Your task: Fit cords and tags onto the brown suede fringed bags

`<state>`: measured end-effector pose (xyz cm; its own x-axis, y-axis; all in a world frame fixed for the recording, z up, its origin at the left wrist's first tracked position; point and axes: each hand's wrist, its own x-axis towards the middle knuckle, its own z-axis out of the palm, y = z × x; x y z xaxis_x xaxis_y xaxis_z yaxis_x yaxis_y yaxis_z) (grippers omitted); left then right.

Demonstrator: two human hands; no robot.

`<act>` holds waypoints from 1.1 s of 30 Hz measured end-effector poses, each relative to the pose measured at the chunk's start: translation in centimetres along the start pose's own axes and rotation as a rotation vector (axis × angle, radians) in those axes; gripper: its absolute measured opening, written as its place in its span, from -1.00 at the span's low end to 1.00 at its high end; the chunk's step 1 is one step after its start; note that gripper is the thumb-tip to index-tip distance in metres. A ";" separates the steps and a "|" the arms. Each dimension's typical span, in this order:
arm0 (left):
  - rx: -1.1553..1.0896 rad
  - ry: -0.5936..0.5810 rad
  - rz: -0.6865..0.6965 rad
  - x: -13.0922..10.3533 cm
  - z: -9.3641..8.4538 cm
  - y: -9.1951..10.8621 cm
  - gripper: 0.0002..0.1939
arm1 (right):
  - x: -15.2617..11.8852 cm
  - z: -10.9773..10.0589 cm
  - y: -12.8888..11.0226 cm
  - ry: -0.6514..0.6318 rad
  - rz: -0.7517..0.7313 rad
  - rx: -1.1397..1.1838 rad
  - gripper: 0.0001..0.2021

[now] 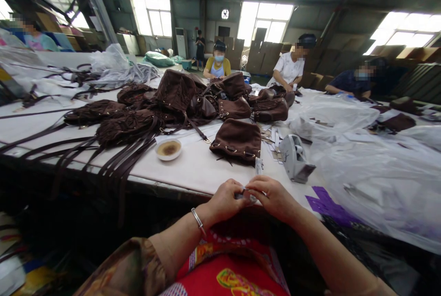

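Note:
My left hand, with a silver bangle at the wrist, is closed at the table's front edge. Close beside it, my right hand has its fingers pinched together. Between the fingertips of both hands is a small item, partly clear or pale with a dark bit; it is too small to name. Just beyond the hands a dark brown bag with gold eyelets lies on the white table. A small clear packet is at the bag's lower right corner.
Brown bags are heaped behind, with straps hanging over the front edge at left. A white dish holds something brownish. At right stand a tape dispenser and clear plastic bags. Several people sit or stand across the table.

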<state>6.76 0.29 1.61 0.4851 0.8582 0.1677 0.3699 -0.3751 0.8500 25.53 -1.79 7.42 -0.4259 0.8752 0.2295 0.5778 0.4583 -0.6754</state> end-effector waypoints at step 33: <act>0.074 -0.123 0.015 -0.1 0.0 0.7 -0.80 | -0.3 0.6 0.3 -0.067 -0.169 -0.418 -0.83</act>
<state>6.92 -0.02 2.19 0.5831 0.8044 0.1135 0.4171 -0.4164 0.8079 25.41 -1.99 6.67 -0.5745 0.7771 0.2570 0.7221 0.6291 -0.2879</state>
